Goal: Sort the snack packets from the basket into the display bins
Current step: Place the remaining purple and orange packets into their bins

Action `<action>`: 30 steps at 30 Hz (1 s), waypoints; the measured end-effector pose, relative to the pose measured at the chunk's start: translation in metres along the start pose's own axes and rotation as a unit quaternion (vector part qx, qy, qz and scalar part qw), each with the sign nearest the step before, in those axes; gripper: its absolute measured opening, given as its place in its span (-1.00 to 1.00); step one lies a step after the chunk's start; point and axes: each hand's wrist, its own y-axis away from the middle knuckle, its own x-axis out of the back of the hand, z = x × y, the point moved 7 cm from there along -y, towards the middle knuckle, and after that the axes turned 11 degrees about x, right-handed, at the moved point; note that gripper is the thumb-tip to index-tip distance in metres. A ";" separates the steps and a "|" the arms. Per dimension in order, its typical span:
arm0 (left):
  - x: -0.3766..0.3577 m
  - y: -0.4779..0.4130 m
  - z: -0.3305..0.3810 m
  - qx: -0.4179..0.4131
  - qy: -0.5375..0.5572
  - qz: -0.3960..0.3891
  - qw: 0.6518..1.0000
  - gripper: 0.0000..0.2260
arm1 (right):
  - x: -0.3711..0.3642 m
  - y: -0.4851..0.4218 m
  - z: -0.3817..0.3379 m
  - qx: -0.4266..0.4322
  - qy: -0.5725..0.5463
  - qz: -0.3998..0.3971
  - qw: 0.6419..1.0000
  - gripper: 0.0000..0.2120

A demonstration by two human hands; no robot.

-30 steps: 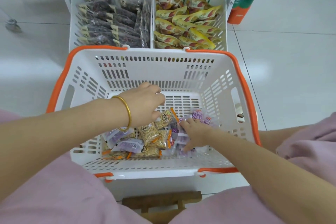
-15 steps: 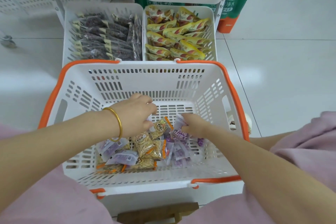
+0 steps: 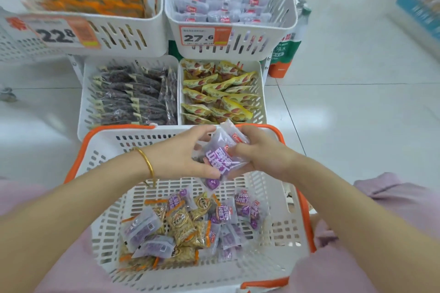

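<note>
Purple packets [image 3: 222,162] pinched from both sides, left grip [image 3: 183,154] and right grip [image 3: 260,152] each curled round the bundle, above the basket [image 3: 142,141], loose packets [image 3: 181,223] below.

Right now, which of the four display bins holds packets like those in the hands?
The upper right bin, tagged 27.6: its pale purple packets match. The others hold orange, dark and yellow ones.

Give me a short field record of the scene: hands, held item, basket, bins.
left hand: grips purple packets
right hand: grips same bunch
basket: holds mixed purple and orange-tan loose packets
upper right bin: pale purple packets, price tag 27.6
upper left bin: orange packets, blurred
lower left bin: dark packets
lower right bin: yellow packets
</note>
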 end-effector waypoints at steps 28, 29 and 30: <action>0.104 0.001 -0.002 -0.044 -0.010 0.202 0.978 -0.56 | -0.018 -0.087 -0.091 0.086 0.180 -0.109 0.974 -0.72; 0.105 0.002 0.001 -0.052 -0.006 0.202 0.978 -0.57 | -0.015 -0.087 -0.094 0.092 0.190 -0.102 0.972 -0.68; 0.105 0.003 0.004 -0.060 -0.002 0.203 0.977 -0.57 | -0.011 -0.086 -0.098 0.101 0.197 -0.090 0.971 -0.66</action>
